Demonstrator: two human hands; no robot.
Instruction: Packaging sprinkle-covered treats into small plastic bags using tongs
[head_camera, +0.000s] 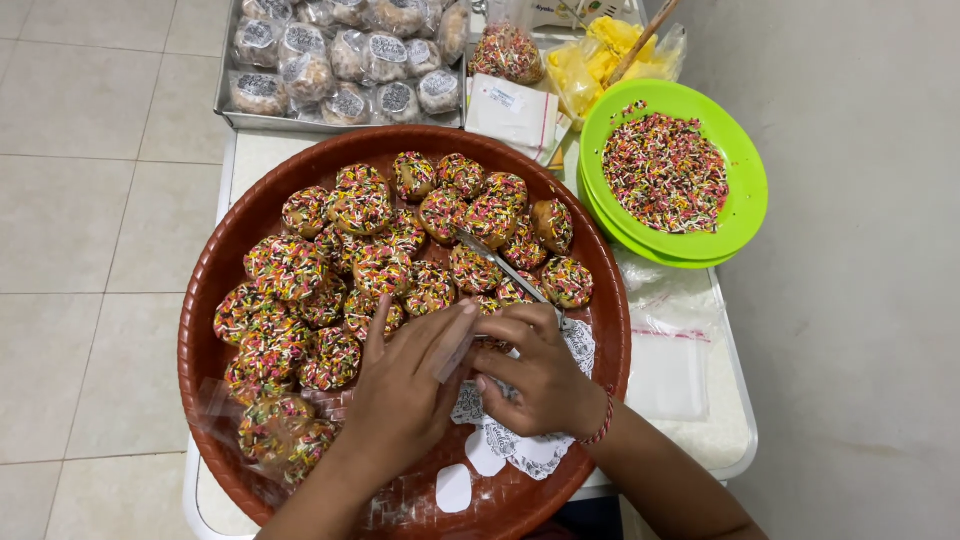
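Both forearms angled inward over red tray (215, 300), left hand (400, 390) fingers pinching clear wrapper (455, 355), right hand (540, 375) fingers gripping metal tongs (500, 265)

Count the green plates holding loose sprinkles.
2: the green plates sit stacked at the table's right, the top one filled with sprinkles, the second showing only its rim beneath; more may hide under.

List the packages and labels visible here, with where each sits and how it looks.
Wrapped sweets: metal tray at top, clear wraps with round dark-patterned stickers.
Sprinkle bag: right of the tray, clear, multicoloured contents.
Yellow bag: top, behind the green plate, clear.
White packet: below the sprinkle bag, flat, red lines.
Round sticker sheet: red basket, under the right hand, white with dark print.
Empty clear bags: table, right.
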